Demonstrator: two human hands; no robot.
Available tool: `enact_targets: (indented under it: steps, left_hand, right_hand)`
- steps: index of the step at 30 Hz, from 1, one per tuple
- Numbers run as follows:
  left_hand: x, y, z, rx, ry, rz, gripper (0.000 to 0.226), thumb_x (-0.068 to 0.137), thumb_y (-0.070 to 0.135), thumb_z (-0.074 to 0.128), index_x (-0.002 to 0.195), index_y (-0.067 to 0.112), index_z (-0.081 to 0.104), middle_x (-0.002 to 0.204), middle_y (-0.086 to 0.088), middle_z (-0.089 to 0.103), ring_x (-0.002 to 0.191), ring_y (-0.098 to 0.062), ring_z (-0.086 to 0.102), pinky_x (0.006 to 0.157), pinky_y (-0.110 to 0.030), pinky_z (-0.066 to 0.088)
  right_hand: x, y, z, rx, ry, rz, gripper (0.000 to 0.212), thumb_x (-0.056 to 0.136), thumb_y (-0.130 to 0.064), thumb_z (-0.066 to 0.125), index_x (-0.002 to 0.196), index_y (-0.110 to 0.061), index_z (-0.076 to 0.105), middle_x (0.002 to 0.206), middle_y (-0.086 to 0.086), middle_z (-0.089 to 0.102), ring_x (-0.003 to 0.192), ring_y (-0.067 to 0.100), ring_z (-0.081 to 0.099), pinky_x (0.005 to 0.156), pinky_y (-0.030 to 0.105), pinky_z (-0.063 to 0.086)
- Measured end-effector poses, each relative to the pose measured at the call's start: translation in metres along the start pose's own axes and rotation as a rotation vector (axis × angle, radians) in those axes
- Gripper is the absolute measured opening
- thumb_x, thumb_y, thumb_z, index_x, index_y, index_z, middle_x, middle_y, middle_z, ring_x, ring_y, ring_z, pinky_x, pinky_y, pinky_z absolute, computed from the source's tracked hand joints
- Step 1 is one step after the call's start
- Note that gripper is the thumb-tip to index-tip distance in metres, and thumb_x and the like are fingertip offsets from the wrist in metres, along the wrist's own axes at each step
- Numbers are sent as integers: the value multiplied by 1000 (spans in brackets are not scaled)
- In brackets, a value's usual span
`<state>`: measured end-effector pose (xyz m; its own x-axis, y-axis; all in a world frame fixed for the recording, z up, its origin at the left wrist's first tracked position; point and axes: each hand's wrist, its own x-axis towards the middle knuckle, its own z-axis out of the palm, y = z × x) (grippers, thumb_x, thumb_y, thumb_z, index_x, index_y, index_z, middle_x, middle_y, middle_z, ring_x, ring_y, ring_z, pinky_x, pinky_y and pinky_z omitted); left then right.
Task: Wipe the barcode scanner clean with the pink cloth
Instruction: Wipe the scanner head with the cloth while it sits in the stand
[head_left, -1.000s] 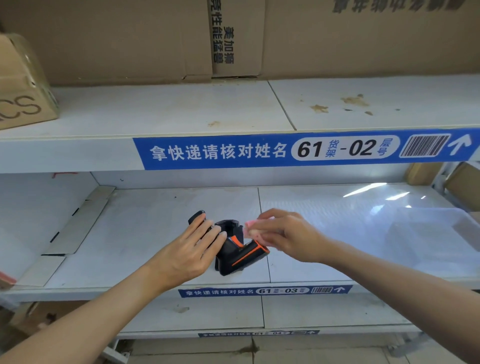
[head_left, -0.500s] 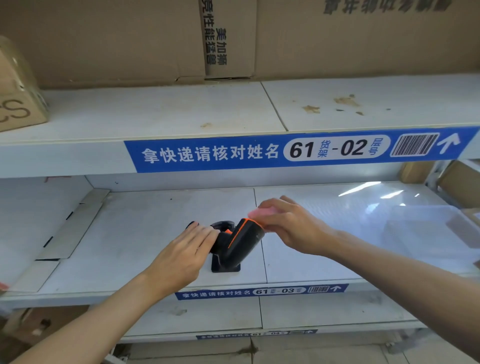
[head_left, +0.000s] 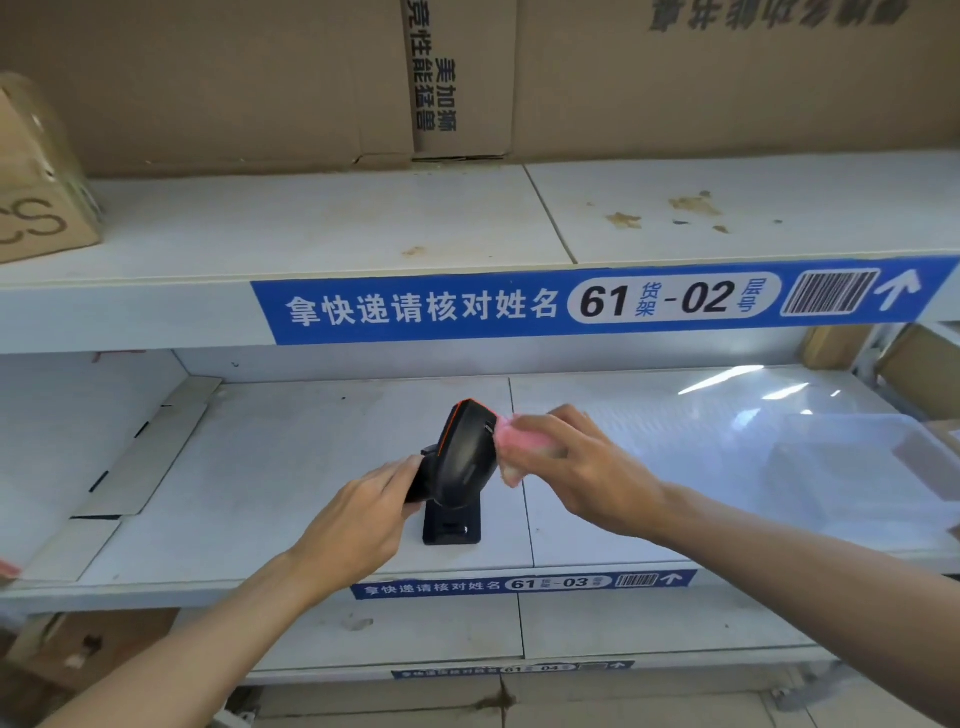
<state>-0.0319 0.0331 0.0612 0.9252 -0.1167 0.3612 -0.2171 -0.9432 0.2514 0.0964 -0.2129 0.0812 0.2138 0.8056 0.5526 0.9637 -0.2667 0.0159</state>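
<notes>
The black barcode scanner (head_left: 462, 457) with orange trim stands upright on its black base on the middle white shelf (head_left: 260, 493). My left hand (head_left: 358, 519) grips the scanner's lower left side. My right hand (head_left: 576, 473) holds the folded pink cloth (head_left: 519, 441) and presses it against the right side of the scanner's head. Part of the cloth is hidden under my fingers.
A clear plastic tray (head_left: 857, 467) lies on the same shelf at the right. A flat cardboard sheet (head_left: 140, 452) leans at the shelf's left end. Cardboard boxes (head_left: 208, 78) fill the upper shelf, with one small box (head_left: 36, 197) at the far left.
The scanner has gone from lying tilted to standing upright with its head raised. My right hand with the cloth moved from its top to its right side.
</notes>
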Motion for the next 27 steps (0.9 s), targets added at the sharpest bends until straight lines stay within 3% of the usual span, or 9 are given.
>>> enact_targets:
  steps: [6, 12, 15, 19, 23, 27]
  left_hand:
    - [5, 1, 1, -49, -56, -2, 38, 93, 13, 57, 130, 11, 48, 112, -7, 66, 90, -26, 61, 75, -33, 48]
    - [7, 8, 5, -136, -57, -65, 41, 92, 11, 57, 132, 12, 47, 115, -8, 65, 96, -27, 61, 80, -38, 50]
    - [4, 6, 6, -196, -76, -129, 41, 93, 12, 57, 132, 16, 47, 114, -3, 64, 95, -20, 59, 79, -28, 46]
    - [10, 10, 6, -250, -111, -176, 25, 92, 17, 57, 112, 32, 49, 90, 13, 59, 80, -1, 55, 64, -11, 36]
    - [19, 20, 5, -270, -121, -178, 29, 90, 17, 60, 101, 39, 44, 78, 20, 53, 71, 3, 54, 58, -13, 36]
    - [15, 18, 8, -294, -132, -256, 21, 89, 16, 61, 106, 27, 54, 84, 11, 59, 70, -8, 55, 58, -16, 37]
  right_hand:
    - [18, -3, -7, 18, 140, -4, 60, 83, 11, 62, 133, -21, 54, 138, 14, 48, 101, 37, 46, 84, 41, 45]
    - [16, -6, 2, 115, 95, 72, 52, 88, 12, 58, 132, -14, 56, 131, 21, 54, 94, 41, 50, 79, 51, 51]
    - [5, -2, 2, 107, 48, 7, 53, 85, 14, 62, 127, -18, 57, 129, 22, 56, 91, 39, 50, 76, 51, 51]
    - [20, -6, -2, 142, 151, 64, 49, 91, 5, 59, 133, -21, 53, 133, 17, 53, 99, 36, 49, 84, 43, 50]
    - [36, -20, 3, 250, 256, 209, 33, 93, -2, 61, 123, -14, 66, 125, 14, 58, 104, 30, 50, 91, 44, 44]
    - [21, -25, 8, 219, 97, -17, 32, 93, 2, 57, 121, -12, 66, 123, 14, 60, 103, 29, 51, 91, 36, 41]
